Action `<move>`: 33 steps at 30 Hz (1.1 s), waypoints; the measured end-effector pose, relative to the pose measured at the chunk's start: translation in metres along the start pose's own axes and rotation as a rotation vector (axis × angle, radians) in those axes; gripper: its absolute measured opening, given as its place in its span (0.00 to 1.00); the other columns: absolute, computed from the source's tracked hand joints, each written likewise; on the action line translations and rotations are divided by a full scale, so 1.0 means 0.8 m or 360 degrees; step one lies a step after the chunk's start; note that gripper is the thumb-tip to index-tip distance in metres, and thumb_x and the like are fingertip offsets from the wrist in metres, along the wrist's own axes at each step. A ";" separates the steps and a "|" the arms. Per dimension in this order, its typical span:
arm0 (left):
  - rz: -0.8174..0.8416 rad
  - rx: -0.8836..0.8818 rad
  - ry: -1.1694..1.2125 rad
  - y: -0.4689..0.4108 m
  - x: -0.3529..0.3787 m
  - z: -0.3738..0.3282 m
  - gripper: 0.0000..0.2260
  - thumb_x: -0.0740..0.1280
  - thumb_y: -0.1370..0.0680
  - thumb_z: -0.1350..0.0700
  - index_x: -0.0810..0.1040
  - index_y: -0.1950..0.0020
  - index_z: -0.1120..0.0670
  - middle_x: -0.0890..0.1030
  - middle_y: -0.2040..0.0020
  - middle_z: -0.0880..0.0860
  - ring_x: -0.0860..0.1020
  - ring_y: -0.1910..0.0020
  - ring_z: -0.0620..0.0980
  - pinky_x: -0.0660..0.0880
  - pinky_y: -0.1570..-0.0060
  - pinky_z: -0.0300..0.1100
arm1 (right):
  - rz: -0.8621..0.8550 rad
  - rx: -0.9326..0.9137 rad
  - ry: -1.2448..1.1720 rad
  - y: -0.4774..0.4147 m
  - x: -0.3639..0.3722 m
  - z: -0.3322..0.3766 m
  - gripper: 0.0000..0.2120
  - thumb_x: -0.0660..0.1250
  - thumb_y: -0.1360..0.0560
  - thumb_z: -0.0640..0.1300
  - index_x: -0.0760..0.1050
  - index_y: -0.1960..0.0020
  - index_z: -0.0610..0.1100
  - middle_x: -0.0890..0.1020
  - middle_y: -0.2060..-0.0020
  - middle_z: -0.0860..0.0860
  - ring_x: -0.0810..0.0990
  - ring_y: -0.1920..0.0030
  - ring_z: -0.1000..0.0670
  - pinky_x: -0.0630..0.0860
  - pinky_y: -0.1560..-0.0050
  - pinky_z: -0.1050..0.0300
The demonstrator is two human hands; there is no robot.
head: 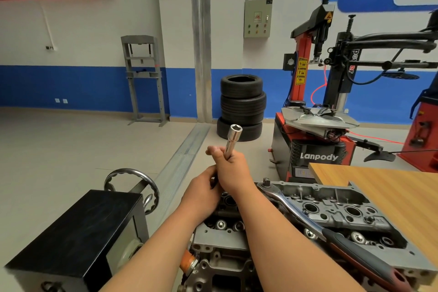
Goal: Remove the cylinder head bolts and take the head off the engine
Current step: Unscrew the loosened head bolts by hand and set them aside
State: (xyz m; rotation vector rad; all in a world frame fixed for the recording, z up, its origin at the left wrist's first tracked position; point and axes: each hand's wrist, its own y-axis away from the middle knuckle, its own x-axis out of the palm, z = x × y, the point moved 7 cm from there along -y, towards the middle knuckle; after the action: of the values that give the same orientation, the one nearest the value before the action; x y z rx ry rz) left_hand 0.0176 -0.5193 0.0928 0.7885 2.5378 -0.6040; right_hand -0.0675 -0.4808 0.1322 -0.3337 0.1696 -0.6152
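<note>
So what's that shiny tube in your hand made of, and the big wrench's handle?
The socket in the right hand looks like chrome-plated steel: mirror-bright with glints. The ratchet lying on the cylinder head looks chromed too; its grip seems black and red rubber or plastic, matte and dull.

One cam, worn on the person's head. It looks fwd & down, from just above the two arms. Wide lens, so it takes in a lot of the room, and lines bend near the edges. Very near, mid pic: the left hand (pixel 201 194) & the right hand (pixel 228 169), which grips a long socket (pixel 233 136). The cylinder head (pixel 331 208) sits right under them, bottom right. Far off, up top, across the floor: the tyres (pixel 241 102), the tyre machine (pixel 315 156) & the wall (pixel 94 42).
</note>
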 end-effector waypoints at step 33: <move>-0.0228 -0.0016 0.0175 0.003 -0.014 0.006 0.12 0.64 0.21 0.55 0.76 0.42 0.38 0.82 0.52 0.39 0.79 0.51 0.38 0.74 0.55 0.35 | -0.0116 -0.0085 0.0231 -0.003 -0.002 0.000 0.02 0.69 0.25 0.47 0.79 0.53 0.51 0.82 0.59 0.54 0.81 0.57 0.53 0.78 0.55 0.57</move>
State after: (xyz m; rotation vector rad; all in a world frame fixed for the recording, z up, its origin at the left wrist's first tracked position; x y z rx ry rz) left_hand 0.0289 -0.5248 0.0940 0.6572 2.7132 -0.6076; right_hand -0.0700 -0.4819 0.1330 -0.3477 0.3148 -0.7080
